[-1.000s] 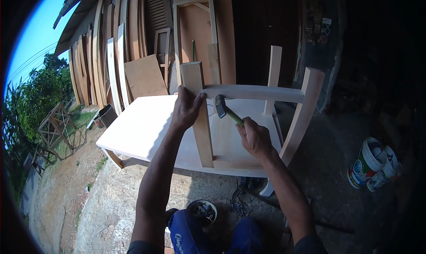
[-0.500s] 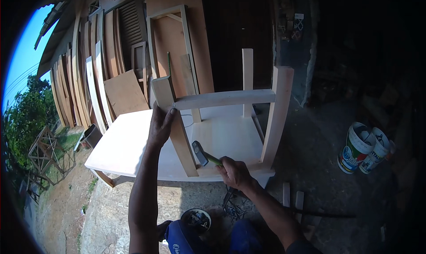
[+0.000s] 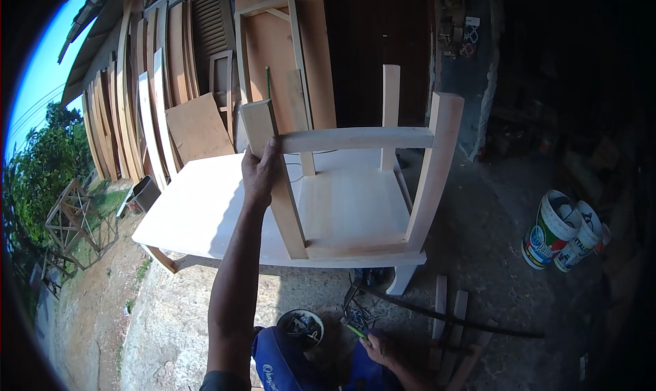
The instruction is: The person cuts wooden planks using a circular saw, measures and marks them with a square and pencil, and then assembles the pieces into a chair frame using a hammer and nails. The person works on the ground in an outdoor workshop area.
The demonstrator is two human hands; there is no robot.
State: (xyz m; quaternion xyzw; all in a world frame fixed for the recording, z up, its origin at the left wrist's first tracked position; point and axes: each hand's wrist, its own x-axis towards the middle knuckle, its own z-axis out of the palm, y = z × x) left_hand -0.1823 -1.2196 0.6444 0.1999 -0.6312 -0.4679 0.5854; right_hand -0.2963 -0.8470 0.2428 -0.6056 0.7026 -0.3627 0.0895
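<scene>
A bare wooden stool frame [image 3: 362, 251] stands legs-up on a long pale table [image 3: 212, 186]. My left hand [image 3: 262, 176] is wrapped round its near left leg [image 3: 290, 220], with the thumb close to where a crossrail [image 3: 355, 140] meets the leg. Low by my right knee, my right hand [image 3: 383, 350] is closed round the green handle of a hammer [image 3: 354, 329]. The hammer's head is hard to make out against the dark ground clutter. The near right leg [image 3: 437, 165] rises untouched across from my left hand.
A round tub [image 3: 301, 327] of small items sits on the ground near my knees. Wood offcuts [image 3: 454, 323] and a long dark strip [image 3: 451, 316] lie to the right. Two paint buckets [image 3: 547, 227] stand farther right. Boards [image 3: 150, 84] lean on the wall behind.
My right hand has dropped with the hammer from beside the base of the near left leg down to my right knee. My left hand still grips the leg, its thumb slightly higher.
</scene>
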